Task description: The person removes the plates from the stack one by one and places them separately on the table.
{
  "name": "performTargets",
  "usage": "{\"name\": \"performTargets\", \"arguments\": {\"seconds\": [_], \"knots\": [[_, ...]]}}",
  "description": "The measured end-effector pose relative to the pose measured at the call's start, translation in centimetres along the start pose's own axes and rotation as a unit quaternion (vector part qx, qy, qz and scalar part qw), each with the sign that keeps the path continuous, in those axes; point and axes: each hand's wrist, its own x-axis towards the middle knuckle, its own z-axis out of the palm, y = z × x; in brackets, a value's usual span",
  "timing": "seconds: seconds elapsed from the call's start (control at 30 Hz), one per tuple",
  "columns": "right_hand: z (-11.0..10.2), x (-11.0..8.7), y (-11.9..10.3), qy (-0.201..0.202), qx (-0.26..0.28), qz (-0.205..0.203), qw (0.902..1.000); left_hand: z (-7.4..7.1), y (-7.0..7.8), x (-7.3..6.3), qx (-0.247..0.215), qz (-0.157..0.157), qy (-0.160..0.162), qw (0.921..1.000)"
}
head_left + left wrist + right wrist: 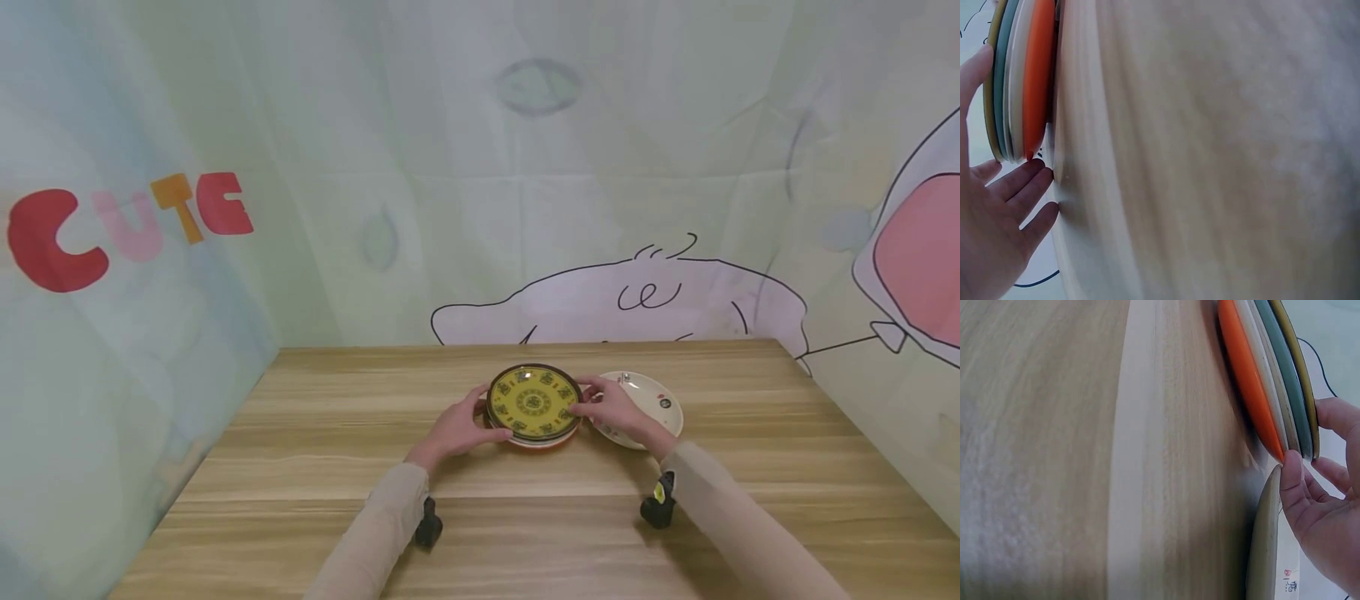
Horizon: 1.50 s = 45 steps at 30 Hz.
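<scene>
A stack of plates (1016, 94) lies at mid-table, a yellow patterned plate (533, 402) with a dark rim on top. Teal, white and orange edges show below it in both wrist views. My left hand (459, 423) grips the stack's left side, thumb on the yellow rim and forefinger at the edge; its other fingers spread loosely beside the orange plate (1036, 81). On the right side my right hand (617, 408) holds the stack, thumb on the yellow plate's face and fingertips along the rims. Under that hand sits a white plate (651, 398) with small printed motifs.
The wooden table (337, 467) runs back to a printed curtain (352, 250) behind and at both sides. A dark wrist camera (657, 502) hangs under the right sleeve, another wrist camera (428, 527) under the left sleeve.
</scene>
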Motion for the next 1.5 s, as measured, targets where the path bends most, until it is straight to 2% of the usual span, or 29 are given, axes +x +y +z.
{"name": "performTargets", "arguments": {"seconds": [0.63,0.87,1.07,1.27,1.5], "knots": [[-0.7,-0.1,-0.1,-0.030,0.032,0.020,0.9988,-0.1,0.0,0.1,0.015,0.002,-0.005,0.9999],[-1.2,-0.4,0.0,-0.048,0.043,0.004,0.9979,-0.1,0.1,0.0,0.016,0.007,-0.004,0.9998],[-1.4,-0.6,0.1,-0.050,0.056,0.009,0.9971,0.0,0.1,0.0,0.019,0.008,-0.004,0.9998],[-1.7,-0.7,0.1,-0.043,0.091,0.024,0.9947,0.0,0.1,0.0,0.025,0.003,-0.005,0.9997],[-1.9,-0.9,0.1,-0.042,0.134,0.016,0.9899,0.1,0.0,0.1,0.016,0.003,-0.005,0.9999]]}}
